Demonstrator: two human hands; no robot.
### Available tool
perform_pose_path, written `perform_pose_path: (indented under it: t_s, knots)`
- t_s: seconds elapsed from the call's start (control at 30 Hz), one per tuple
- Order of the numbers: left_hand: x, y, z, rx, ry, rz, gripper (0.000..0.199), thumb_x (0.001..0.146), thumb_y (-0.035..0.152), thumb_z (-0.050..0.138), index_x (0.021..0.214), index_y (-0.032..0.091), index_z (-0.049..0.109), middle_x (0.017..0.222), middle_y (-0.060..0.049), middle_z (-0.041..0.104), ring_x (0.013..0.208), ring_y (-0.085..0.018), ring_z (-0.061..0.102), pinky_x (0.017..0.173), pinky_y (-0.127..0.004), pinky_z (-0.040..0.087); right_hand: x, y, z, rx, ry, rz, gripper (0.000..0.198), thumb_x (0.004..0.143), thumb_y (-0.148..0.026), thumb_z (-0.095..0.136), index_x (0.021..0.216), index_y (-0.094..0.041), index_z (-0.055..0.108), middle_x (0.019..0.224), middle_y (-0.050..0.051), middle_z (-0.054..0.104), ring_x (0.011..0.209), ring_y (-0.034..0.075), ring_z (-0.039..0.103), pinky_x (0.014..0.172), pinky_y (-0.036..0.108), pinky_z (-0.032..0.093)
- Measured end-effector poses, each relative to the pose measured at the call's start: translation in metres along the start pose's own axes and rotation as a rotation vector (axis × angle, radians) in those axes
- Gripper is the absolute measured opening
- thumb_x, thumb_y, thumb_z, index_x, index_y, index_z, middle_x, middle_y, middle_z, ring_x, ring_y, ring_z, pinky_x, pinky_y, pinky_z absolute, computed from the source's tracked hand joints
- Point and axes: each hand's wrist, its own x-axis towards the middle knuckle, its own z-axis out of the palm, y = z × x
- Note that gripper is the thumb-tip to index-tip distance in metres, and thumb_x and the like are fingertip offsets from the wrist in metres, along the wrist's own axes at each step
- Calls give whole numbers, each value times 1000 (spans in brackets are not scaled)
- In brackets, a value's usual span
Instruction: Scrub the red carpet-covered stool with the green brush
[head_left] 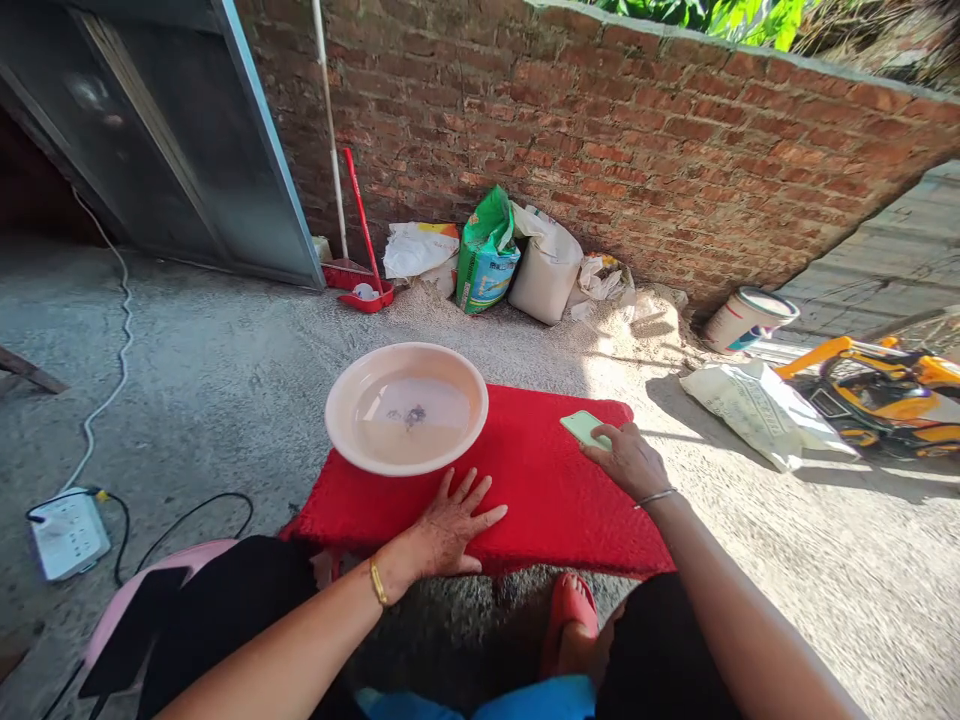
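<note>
A low table is covered with a red cloth [547, 480]. My left hand [454, 525] lies flat on its near part, fingers spread, just in front of the basin. That pale pink plastic basin [349, 440] stands on the cloth's left side and holds shallow water, with a dark patch at its bottom. Near the right end of the cloth, my right hand [626, 458] grips the near edge of a pale green phone [583, 427]. The phone is flat with rounded corners, and part of it is hidden beneath my fingers.
Along the brick wall [637, 150] stand a red dustpan [375, 295], a green sack [486, 265] and a white sack [546, 270]. A bucket [750, 318], another sack [765, 405] and a yellow ride-on toy [885, 380] are right. A power strip [71, 535] with cords lies left.
</note>
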Motion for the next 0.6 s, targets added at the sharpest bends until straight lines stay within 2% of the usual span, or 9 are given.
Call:
perform_pose_path:
  t_s: [0.1,0.2,0.27,0.33,0.4,0.47,0.6]
  knots:
    - [0,-1,-1,16,-23,-2,95,59,46,81,142,34,36,155,-15,20,141,-42,13,107,-67,7,2,-40,25,111,57,-123,39,83,-49,56,114,-26,63,101,8,50,84,20,57,70,30,44]
    - [-1,-4,0,39,-2,18,93,63,47,79,143,35,32,155,-15,19,141,-42,13,106,-68,9,0,-70,55,247,65,-325,34,83,-44,60,112,-26,63,102,7,49,88,17,55,76,28,44]
    - [-1,-6,3,51,24,35,92,66,49,76,144,36,30,155,-14,19,141,-41,13,106,-68,10,2,-76,69,273,33,-410,33,82,-42,62,111,-26,63,102,6,48,89,16,54,80,29,44]
    - [-2,-7,6,61,43,41,90,68,51,74,145,37,29,155,-13,18,141,-41,13,107,-67,10,8,-65,74,270,-4,-403,34,80,-40,65,111,-26,63,102,5,48,90,16,53,82,29,43]
    - [-2,-7,8,71,50,41,89,69,51,73,145,36,28,155,-14,18,141,-41,12,108,-66,9,17,-36,72,267,-21,-312,34,78,-37,67,111,-26,63,101,5,47,90,16,53,82,29,43]
    - [-2,-6,10,77,57,40,88,70,51,71,146,36,27,156,-13,17,141,-40,11,108,-65,8,23,5,63,251,-23,-147,36,77,-36,68,111,-26,63,100,4,48,89,16,55,82,29,43]
    - [-2,-5,11,69,75,42,86,72,52,70,145,36,28,157,-11,14,142,-39,8,109,-64,5,18,91,34,149,-3,370,42,79,-46,61,116,-26,62,108,9,49,88,20,59,82,36,44]
